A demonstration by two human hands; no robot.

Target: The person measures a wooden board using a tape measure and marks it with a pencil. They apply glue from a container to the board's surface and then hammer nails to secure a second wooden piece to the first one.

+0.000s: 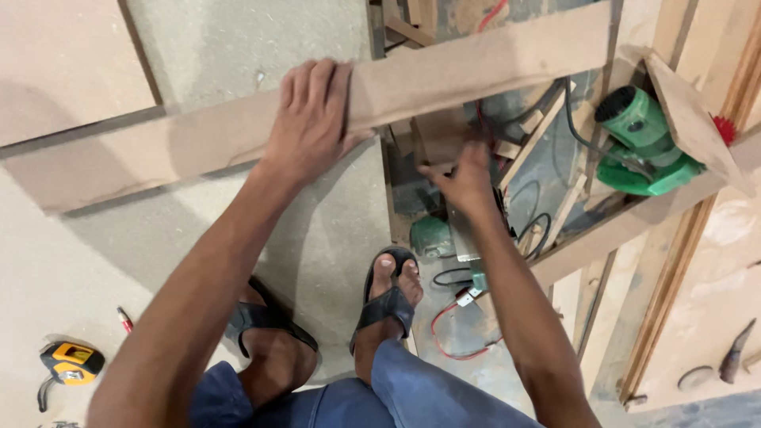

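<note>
fingers of your left hand (pixel 311 119) press flat, pinning the wooden strip (pixel 412 83) steady; your right hand (pixel 462 181) pinches something small below, unclear what.

Person seen from above, both forearms bare, no sleeves, watch, rings or gloves on left hand (pixel 311 119) or right hand (pixel 464 181). Legs in blue denim trousers (pixel 372 396), fabric creased at the knees, hems ending above the ankles. Feet in black open-toed strap sandals: left sandal (pixel 265 319) with wide crossing straps, right sandal (pixel 390 303) with a broad band over the instep, toes showing, dark sole edge visible around the front
</note>
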